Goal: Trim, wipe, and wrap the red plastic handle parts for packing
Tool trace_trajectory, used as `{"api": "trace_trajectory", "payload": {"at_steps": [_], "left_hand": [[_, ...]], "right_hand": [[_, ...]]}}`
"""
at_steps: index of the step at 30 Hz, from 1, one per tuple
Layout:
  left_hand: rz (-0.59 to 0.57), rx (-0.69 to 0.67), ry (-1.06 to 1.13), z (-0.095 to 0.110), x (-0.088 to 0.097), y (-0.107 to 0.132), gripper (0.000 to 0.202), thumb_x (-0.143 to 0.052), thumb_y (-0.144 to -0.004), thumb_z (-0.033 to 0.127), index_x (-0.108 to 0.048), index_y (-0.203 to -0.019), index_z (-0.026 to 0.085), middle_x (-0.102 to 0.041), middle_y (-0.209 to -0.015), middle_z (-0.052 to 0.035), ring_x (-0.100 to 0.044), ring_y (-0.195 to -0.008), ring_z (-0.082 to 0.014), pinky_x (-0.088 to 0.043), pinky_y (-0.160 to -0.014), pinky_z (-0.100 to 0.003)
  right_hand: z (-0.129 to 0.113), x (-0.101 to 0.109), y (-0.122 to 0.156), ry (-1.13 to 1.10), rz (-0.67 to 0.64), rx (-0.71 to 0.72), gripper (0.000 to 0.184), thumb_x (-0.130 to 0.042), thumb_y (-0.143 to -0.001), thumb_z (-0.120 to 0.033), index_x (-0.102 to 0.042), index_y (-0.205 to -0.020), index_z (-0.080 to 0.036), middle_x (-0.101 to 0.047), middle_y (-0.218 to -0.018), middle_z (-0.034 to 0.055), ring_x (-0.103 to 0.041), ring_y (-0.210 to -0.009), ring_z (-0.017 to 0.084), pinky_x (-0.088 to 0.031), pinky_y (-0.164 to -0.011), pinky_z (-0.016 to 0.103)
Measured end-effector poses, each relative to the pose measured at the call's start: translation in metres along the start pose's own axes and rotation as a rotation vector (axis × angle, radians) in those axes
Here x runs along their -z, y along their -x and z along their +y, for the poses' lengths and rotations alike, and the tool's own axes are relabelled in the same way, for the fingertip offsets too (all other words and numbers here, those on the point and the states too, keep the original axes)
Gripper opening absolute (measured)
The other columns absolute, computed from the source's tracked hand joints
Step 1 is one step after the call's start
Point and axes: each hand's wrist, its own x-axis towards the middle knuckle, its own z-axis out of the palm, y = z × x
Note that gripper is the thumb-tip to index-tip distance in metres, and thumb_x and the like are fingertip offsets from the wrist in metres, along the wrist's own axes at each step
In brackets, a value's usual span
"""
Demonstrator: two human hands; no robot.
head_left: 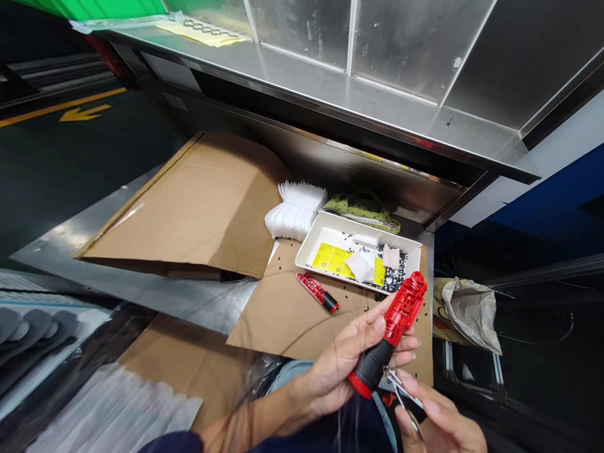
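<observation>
Left hand: fingers closed round black rubber grip of red plastic tool handle, held just before white tray. Seems light, stiff; hold by grip. Right hand: fingers pinch steel tweezers.

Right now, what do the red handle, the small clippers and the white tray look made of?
The red handle looks like glossy moulded plastic, with crisp formed openings; its black grip may be rubber or matte plastic. The clippers look like polished steel, from their bright shine. The white tray seems smooth plastic, though painted metal is possible.
</observation>
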Motion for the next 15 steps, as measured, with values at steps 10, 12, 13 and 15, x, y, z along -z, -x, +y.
{"api": "trace_trajectory", "payload": {"at_steps": [10,12,13,15], "left_hand": [[0.020,0.006,0.003,0.000,-0.003,0.001,0.041,-0.076,-0.081,0.030,-0.070,-0.121,0.024,-0.075,-0.103,-0.0076,-0.073,-0.095,-0.0170,-0.059,-0.081,-0.022],[0.017,0.002,0.007,0.000,-0.003,0.001,0.039,-0.075,-0.082,0.029,-0.070,-0.120,0.024,-0.075,-0.103,-0.0073,-0.073,-0.094,-0.0166,-0.060,-0.082,-0.022],[0.015,0.001,0.007,0.000,-0.002,0.001,0.039,-0.075,-0.082,0.029,-0.070,-0.120,0.024,-0.075,-0.103,-0.0073,-0.073,-0.094,-0.0164,-0.060,-0.082,-0.022],[0.002,0.005,0.006,-0.001,-0.001,0.001,0.040,-0.073,-0.084,0.028,-0.069,-0.123,0.023,-0.076,-0.102,-0.0080,-0.074,-0.093,-0.0164,-0.060,-0.082,-0.022]], "right_hand": [[-0.004,-0.010,0.001,0.014,-0.012,-0.015,0.014,-0.069,-0.089,-0.027,-0.060,-0.099,-0.023,-0.077,-0.086,0.0054,-0.076,-0.080,0.022,-0.065,-0.067,0.028],[0.001,-0.010,0.001,0.005,0.000,0.012,0.014,-0.070,-0.088,-0.025,-0.061,-0.099,-0.023,-0.078,-0.086,0.0048,-0.076,-0.080,0.021,-0.065,-0.067,0.027],[0.003,-0.010,0.000,0.002,-0.001,0.043,0.015,-0.071,-0.086,-0.023,-0.062,-0.099,-0.022,-0.078,-0.086,0.0048,-0.076,-0.079,0.022,-0.065,-0.066,0.027],[0.007,-0.008,-0.002,-0.001,-0.009,0.114,0.017,-0.072,-0.085,-0.019,-0.063,-0.099,-0.021,-0.078,-0.085,0.0051,-0.077,-0.076,0.022,-0.065,-0.063,0.026]]}}
